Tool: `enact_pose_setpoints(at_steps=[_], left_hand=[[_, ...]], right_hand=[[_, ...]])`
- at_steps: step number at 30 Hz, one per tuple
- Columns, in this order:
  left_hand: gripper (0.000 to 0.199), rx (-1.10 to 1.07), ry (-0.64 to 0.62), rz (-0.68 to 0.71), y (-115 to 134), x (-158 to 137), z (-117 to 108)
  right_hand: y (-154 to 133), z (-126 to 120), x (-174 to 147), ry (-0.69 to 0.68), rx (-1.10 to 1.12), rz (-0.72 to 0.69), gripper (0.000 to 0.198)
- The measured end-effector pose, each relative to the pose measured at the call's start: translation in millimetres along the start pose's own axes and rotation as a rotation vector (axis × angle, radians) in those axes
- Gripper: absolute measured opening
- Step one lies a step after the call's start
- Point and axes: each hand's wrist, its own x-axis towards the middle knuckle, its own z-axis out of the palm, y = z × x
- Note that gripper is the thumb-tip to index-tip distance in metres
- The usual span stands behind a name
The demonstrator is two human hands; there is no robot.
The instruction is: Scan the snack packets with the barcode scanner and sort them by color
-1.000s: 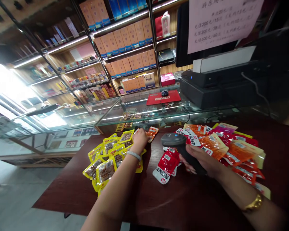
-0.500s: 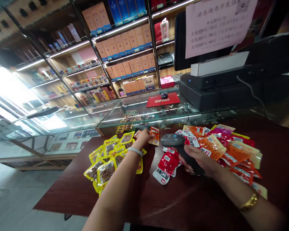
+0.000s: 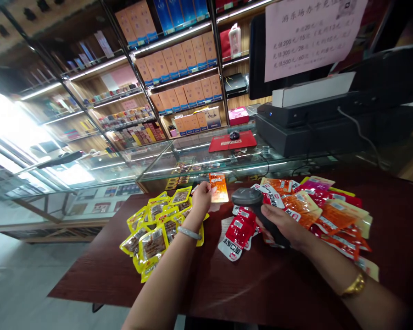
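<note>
My left hand (image 3: 202,198) pinches an orange snack packet (image 3: 219,187) by its left side, near the far edge of the dark wooden table (image 3: 206,279). Wrapped in my right hand (image 3: 281,223) is a black barcode scanner (image 3: 249,198), its head pointing left toward that packet. Red-and-white snack packets (image 3: 240,229) lie beneath and beside the scanner. Yellow-edged snack packets (image 3: 153,243) are piled left of my left forearm. Another pile, of orange packets (image 3: 337,215) with some pink and red ones, spreads to the right of my right hand.
Beyond the table stands a glass display counter (image 3: 189,153) with a red mat (image 3: 223,142) and a mouse (image 3: 234,135) on it. A monitor (image 3: 258,59) with a paper sign and a black cash drawer (image 3: 289,133) rise at the back right. Boxed goods fill the shelves behind.
My left hand has lifted and turned the orange packet, so its printed front now shows where a barcode side showed before. The scanner has barely moved; its blue light no longer shows.
</note>
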Motion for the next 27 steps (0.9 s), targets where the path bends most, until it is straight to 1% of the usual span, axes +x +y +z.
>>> enact_pose_setpoints(at_steps=[3,5,6,8,9,10,11,12,14,15,16,17,18,19,21,24,25,26,27], left_hand=[[0.027,-0.112,-0.012,-0.052,-1,0,4],[0.028,-0.234,-0.036,-0.044,1,-1,14],[0.027,-0.306,-0.070,-0.026,4,-2,20],[0.023,-0.432,-0.192,0.019,12,-4,34],[0.023,-0.459,-0.259,0.043,15,-4,39],[0.025,-0.440,-0.300,0.065,18,-3,42],[0.030,-0.364,-0.312,0.082,18,-1,42],[0.035,-0.229,-0.295,0.085,17,1,39],[0.041,0.146,-0.235,0.046,10,9,26],[0.044,0.336,-0.235,0.017,5,12,18],[0.048,0.492,-0.261,-0.007,-1,16,10],[0.051,0.602,-0.304,-0.018,-6,18,4],[0.055,0.666,-0.352,-0.014,-9,19,0],[0.058,0.696,-0.394,0.006,-12,19,-2],[0.059,0.680,-0.458,0.090,-12,15,-1],[0.045,0.527,-0.575,0.186,-8,8,5],[0.040,0.474,-0.599,0.190,-7,7,5],[0.040,0.439,-0.601,0.187,-6,7,4],[0.045,0.436,-0.579,0.180,-6,8,3]], right_hand=[[1,0,0,0.010,0.012,0.003,0.047],[1,1,-1,-0.009,0.024,0.018,0.046],[1,1,-1,-0.022,0.030,0.027,0.046],[0,2,-1,-0.051,0.050,0.038,0.047],[0,2,-2,-0.063,0.060,0.042,0.047],[-1,3,-2,-0.069,0.069,0.042,0.047],[-2,3,-2,-0.072,0.074,0.042,0.047],[-3,3,-3,-0.072,0.069,0.044,0.048],[-4,3,-4,-0.072,0.040,0.045,0.049],[-4,3,-4,-0.074,0.021,0.041,0.049],[-4,2,-4,-0.077,0.006,0.033,0.049],[-3,2,-4,-0.081,-0.006,0.027,0.049],[-2,1,-4,-0.083,-0.010,0.021,0.049],[-1,1,-4,-0.081,-0.007,0.016,0.048],[0,1,-3,-0.069,-0.001,0.018,0.047],[1,2,-2,-0.053,0.004,0.020,0.047],[1,2,-2,-0.050,0.009,0.018,0.047],[1,2,-2,-0.048,0.014,0.015,0.048],[1,2,-1,-0.049,0.017,0.012,0.048]])
